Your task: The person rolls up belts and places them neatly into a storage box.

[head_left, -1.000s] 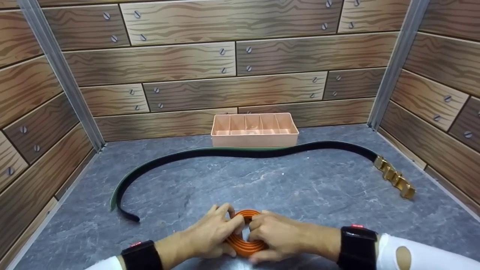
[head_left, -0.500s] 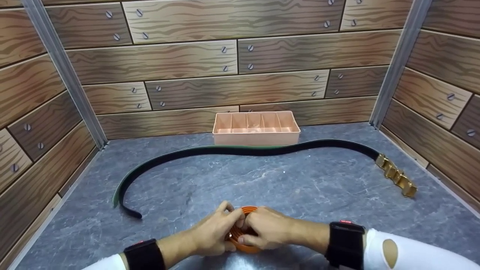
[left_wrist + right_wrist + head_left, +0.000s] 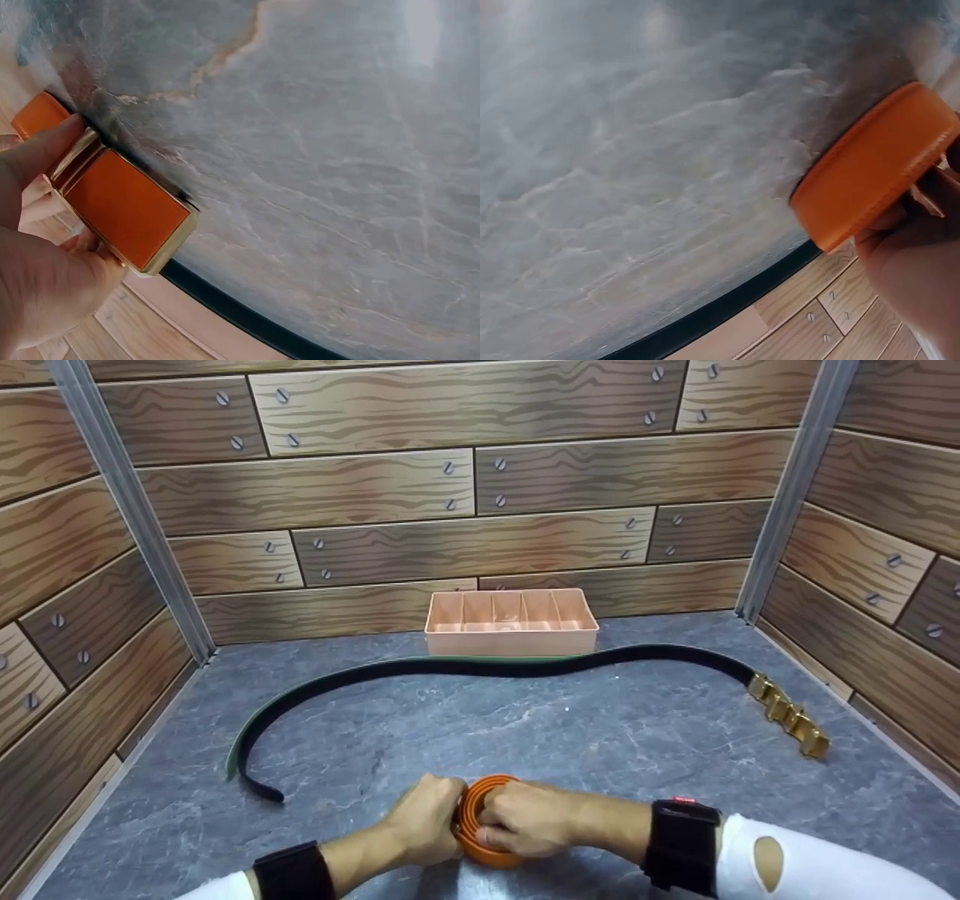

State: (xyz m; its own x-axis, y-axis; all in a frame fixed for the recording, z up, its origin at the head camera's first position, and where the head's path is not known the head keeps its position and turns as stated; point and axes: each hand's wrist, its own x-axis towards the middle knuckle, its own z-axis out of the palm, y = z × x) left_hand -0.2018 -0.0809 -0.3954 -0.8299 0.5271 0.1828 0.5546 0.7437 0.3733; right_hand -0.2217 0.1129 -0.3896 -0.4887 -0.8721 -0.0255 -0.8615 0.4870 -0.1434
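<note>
An orange belt (image 3: pixel 487 858), rolled into a coil, stands on edge on the grey marbled tabletop near the front. My left hand (image 3: pixel 424 819) holds the coil's left side. In the left wrist view, its thumb and fingers grip the belt by the gold-framed buckle (image 3: pixel 129 208), which has an orange inlay. On the opposite side, my right hand (image 3: pixel 531 819) grips the coil with curled fingers reaching into its middle. The outer orange band (image 3: pixel 874 169) shows smooth in the right wrist view, where the fingertips are partly hidden behind it.
A black belt (image 3: pixel 480 666) with a green edge curves across the table behind the hands. At its right end sit gold buckle pieces (image 3: pixel 789 718). A pink divided box (image 3: pixel 511 643) stands by the back wall (image 3: pixel 480 540). Wood-patterned walls enclose three sides.
The left hand has shifted its fingers from the coil's inside to its outer left side. My right hand has moved slightly left, and the coil looks tighter and has turned.
</note>
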